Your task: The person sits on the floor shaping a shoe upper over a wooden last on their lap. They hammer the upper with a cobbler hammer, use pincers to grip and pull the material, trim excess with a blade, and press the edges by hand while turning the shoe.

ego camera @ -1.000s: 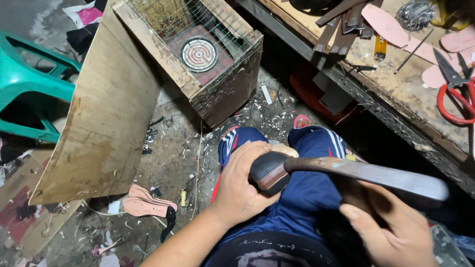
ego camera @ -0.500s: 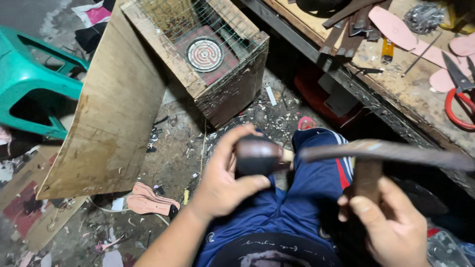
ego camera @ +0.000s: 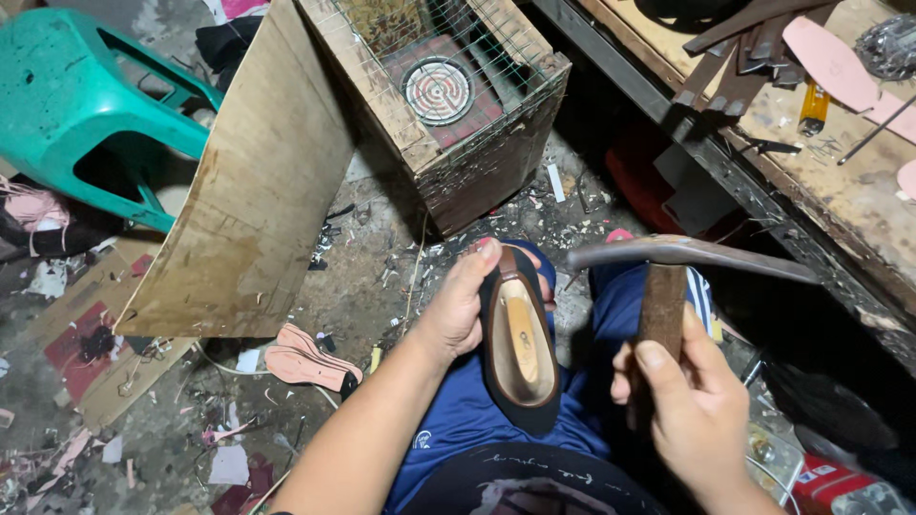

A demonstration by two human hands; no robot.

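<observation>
My left hand (ego camera: 456, 310) grips a black slip-on shoe (ego camera: 520, 343) over my lap, its opening turned up so the tan insole shows. Just to its right, my right hand (ego camera: 689, 405) is closed around the wooden handle of a hammer (ego camera: 668, 262). The long metal head lies level above the shoe's toe end, not touching it. My blue trousers are under both hands.
A wooden crate (ego camera: 458, 105) topped with wire mesh holds a round coil heater. A leaning board (ego camera: 258, 200) and a green plastic stool (ego camera: 86, 105) stand at the left. Pink insoles (ego camera: 307, 360) lie on the littered floor. A workbench (ego camera: 811, 133) with scraps and tools runs along the right.
My left hand has turned the shoe from sole-up to opening-up. The hammer has lifted off the shoe and now hovers level above it, with my right hand raised.
</observation>
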